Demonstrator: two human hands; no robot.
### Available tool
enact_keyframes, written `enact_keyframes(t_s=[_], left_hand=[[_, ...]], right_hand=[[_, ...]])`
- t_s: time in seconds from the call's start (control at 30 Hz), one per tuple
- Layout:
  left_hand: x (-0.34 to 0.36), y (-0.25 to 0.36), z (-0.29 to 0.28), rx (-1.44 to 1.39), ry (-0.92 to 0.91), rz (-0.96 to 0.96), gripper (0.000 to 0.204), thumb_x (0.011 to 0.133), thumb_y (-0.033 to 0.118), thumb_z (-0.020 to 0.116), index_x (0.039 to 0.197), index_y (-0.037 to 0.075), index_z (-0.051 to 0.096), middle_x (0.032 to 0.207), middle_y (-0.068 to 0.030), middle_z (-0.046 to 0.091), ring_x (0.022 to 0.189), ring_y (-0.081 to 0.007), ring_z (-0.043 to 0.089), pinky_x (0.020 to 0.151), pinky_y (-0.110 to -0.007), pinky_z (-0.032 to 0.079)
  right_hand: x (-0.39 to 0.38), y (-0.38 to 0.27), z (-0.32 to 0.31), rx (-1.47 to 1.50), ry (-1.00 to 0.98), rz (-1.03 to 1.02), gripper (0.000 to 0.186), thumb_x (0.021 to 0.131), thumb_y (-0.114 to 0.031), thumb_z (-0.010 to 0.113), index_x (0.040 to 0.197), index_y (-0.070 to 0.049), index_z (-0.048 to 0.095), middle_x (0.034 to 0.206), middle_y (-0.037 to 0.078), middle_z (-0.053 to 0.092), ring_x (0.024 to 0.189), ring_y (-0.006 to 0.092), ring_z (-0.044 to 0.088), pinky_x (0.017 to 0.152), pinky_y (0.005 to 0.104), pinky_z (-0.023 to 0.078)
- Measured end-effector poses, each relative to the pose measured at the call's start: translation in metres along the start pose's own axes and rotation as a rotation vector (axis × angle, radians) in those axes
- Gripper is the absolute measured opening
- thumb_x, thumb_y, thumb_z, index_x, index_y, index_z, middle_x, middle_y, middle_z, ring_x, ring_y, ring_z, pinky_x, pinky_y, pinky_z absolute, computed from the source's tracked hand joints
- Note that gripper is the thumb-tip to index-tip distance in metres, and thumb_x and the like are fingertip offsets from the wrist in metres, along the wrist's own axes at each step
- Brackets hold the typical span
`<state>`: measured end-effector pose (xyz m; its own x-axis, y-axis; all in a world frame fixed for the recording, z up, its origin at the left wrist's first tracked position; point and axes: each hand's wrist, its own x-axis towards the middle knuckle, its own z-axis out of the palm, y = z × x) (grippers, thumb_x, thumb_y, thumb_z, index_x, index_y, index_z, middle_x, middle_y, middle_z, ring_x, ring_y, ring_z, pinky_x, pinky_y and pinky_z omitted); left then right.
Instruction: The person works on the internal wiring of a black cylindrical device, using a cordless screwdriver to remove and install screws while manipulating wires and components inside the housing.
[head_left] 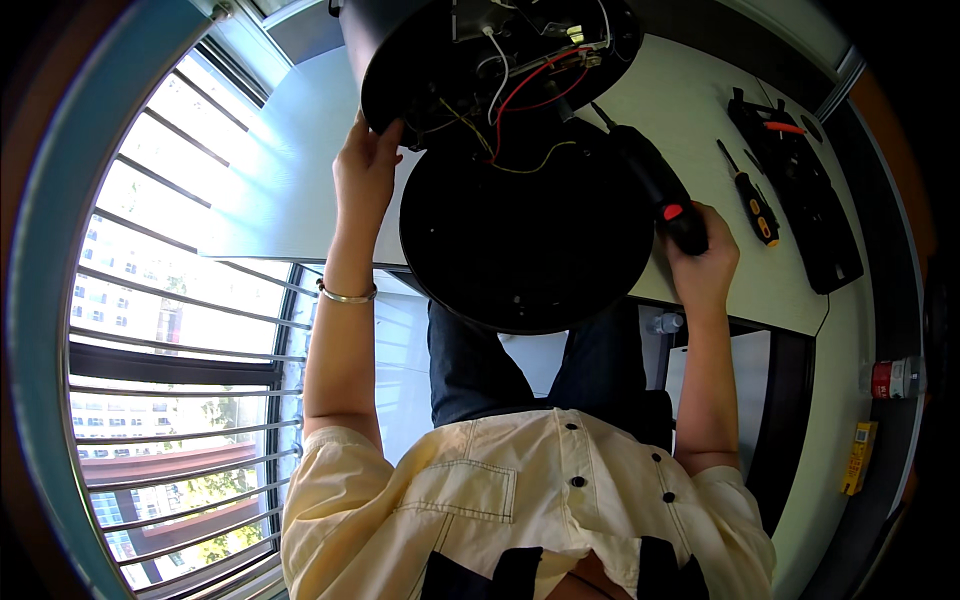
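Observation:
A round black appliance housing (372,62) lies tipped at the far middle of the table, its inside facing me. Red (522,92), white and yellow-green wires run within it. My left hand (366,165) grips its lower left rim, the fingers partly hidden. Below it, a round black cover (525,240) overhangs the table's near edge above my lap, with the yellow-green wire reaching over its top. My right hand (703,255) is closed around the lower end of a black power screwdriver (655,175) with a red button. The screwdriver's bit points up and left, beside the housing.
On the right of the white table (690,85) lie a yellow-and-black screwdriver (754,205) and an open black tool case (800,190) with an orange-red handled tool. A bottle (893,380) and a small yellow box (859,457) sit farther right. A barred window (180,330) is at left.

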<state>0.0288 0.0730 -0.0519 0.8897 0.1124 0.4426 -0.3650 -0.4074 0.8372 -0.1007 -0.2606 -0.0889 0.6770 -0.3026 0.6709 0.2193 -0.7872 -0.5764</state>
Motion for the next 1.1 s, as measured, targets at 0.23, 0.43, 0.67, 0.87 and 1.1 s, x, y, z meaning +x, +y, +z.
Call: enact_keyframes(t_s=[0.23, 0.43, 0.67, 0.87, 1.1], left_hand=[[-0.023, -0.022, -0.009, 0.178, -0.221, 0.028, 0.067, 0.078, 0.007, 0.064, 0.137, 0.010, 0.032, 0.090, -0.0135, 0.065, 0.083, -0.0235, 0.063, 0.075, -0.031, 0.048], [-0.047, 0.000, -0.019, 0.303, -0.334, -0.060, 0.057, 0.073, -0.002, 0.055, 0.128, -0.004, 0.042, 0.085, -0.0156, 0.064, 0.066, -0.0227, 0.062, 0.061, -0.029, 0.049], [-0.063, 0.046, -0.032, -0.132, -0.398, -0.416, 0.048, 0.069, -0.008, 0.045, 0.117, -0.009, 0.051, 0.078, -0.0149, 0.062, 0.042, -0.0160, 0.053, 0.036, -0.024, 0.044], [-0.065, 0.044, -0.046, -0.105, -0.423, -0.365, 0.046, 0.069, -0.008, 0.045, 0.115, -0.010, 0.052, 0.076, -0.0154, 0.062, 0.042, -0.0164, 0.054, 0.035, -0.023, 0.043], [-0.050, 0.036, -0.058, -0.109, -0.446, -0.437, 0.045, 0.068, -0.006, 0.048, 0.112, -0.011, 0.053, 0.073, -0.0153, 0.061, 0.039, -0.0167, 0.052, 0.035, -0.024, 0.044]], right_hand=[[-0.001, 0.001, 0.001, -0.009, 0.017, -0.014, 0.029, 0.061, -0.005, 0.071, 0.089, -0.003, 0.062, 0.084, 0.013, 0.063, 0.077, 0.0302, 0.061, 0.069, 0.0337, 0.049], [0.000, 0.001, 0.001, -0.015, 0.031, -0.042, 0.030, 0.061, -0.004, 0.071, 0.089, -0.003, 0.062, 0.082, 0.014, 0.063, 0.076, 0.0310, 0.061, 0.069, 0.0340, 0.049], [-0.001, 0.002, 0.000, 0.080, 0.016, 0.063, 0.031, 0.062, -0.006, 0.072, 0.092, -0.001, 0.062, 0.082, 0.014, 0.064, 0.074, 0.0267, 0.063, 0.067, 0.0313, 0.048], [0.001, 0.004, 0.003, 0.112, -0.006, 0.079, 0.033, 0.063, -0.008, 0.074, 0.093, 0.000, 0.062, 0.080, 0.014, 0.064, 0.071, 0.0242, 0.062, 0.068, 0.0296, 0.048], [0.002, 0.012, 0.001, 0.134, -0.032, 0.095, 0.036, 0.063, -0.008, 0.075, 0.095, 0.002, 0.061, 0.081, 0.012, 0.064, 0.072, 0.0207, 0.061, 0.070, 0.0288, 0.047]])
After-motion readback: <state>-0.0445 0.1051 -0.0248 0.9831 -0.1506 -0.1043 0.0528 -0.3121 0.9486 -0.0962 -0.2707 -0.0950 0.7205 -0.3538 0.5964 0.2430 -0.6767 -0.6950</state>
